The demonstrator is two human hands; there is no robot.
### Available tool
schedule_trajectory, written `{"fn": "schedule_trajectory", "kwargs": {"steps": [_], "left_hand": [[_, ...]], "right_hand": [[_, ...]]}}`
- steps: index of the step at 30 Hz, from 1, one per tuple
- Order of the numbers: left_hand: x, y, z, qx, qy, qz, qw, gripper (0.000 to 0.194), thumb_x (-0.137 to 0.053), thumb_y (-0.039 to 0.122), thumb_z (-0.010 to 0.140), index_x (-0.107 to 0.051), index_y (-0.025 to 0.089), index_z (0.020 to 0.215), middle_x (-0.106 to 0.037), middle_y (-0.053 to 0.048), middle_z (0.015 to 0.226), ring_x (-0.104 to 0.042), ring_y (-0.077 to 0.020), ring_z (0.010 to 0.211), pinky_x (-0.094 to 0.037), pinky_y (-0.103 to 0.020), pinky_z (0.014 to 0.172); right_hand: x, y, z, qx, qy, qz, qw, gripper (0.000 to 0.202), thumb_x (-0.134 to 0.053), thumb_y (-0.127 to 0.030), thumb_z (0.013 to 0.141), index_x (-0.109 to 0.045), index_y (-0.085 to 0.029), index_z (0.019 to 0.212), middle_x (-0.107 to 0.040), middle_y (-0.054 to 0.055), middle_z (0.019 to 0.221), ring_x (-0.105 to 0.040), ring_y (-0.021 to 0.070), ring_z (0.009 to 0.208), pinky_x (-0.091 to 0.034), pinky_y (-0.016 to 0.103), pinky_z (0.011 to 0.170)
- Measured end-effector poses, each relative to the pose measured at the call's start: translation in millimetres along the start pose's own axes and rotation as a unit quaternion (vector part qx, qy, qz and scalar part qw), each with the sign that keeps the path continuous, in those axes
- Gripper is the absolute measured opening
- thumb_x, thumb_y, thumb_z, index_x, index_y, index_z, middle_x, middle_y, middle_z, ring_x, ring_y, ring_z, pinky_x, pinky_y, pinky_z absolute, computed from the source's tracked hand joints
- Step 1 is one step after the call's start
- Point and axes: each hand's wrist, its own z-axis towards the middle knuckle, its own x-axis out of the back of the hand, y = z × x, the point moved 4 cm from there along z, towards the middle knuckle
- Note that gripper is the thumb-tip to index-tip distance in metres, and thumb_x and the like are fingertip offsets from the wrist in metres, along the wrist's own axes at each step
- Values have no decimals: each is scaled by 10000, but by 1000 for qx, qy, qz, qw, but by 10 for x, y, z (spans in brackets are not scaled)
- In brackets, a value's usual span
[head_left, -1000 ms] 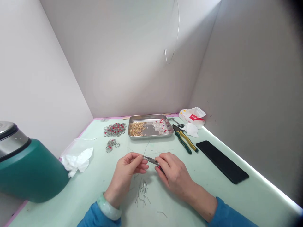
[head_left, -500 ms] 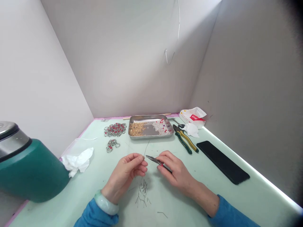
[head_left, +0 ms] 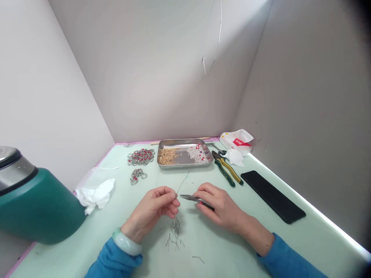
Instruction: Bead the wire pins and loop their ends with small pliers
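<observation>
Between thumb and forefinger, my left hand pinches a thin wire that slants up and right toward the tray. My right hand is wrapped round small needle-nose pliers, whose tips point left, just right of the left fingertips and apart from them. Below the hands lies a small pile of short wire pieces, with one bent piece nearer the front edge. A metal tray behind the hands holds gold beads on its left and clear and red beads on its right.
Chains with red beads lie left of the tray, a shorter chain in front. Green-and-yellow pliers, a tissue pack and a black phone are at right. A green flask and crumpled tissue stand left.
The wire's free end has tilted to the right. My right hand and the pliers have shifted slightly right, and the pliers lie flatter. My left hand has moved a little left.
</observation>
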Motion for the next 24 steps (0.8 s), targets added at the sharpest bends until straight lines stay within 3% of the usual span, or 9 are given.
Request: {"fn": "schedule_trajectory", "kwargs": {"steps": [6,15,24], "left_hand": [[37,3,13,-68,65,-44,995,133,-640,263,774,-603,136,755,-612,-11,714,-527,-62,528,-461,-177,508],[35,-106,46,-49,106,-108,987,85,-658,187,754,-621,115,780,-628,-42,742,-578,-81,579,-517,-184,554],[60,-124,56,-39,145,-111,982,38,-602,129,792,-629,102,791,-660,-78,742,-626,-106,604,-535,-186,554]], "right_hand": [[-131,-119,4,-85,0,126,988,117,-423,-212,893,-536,-186,907,-512,34,841,-504,147,745,-426,274,671],[-272,-203,29,-150,39,142,978,115,-416,-206,898,-526,-188,872,-493,23,831,-484,144,741,-397,274,676],[-270,-211,42,-155,48,133,978,109,-418,-206,894,-523,-187,872,-493,28,837,-480,147,737,-390,279,668]]}}
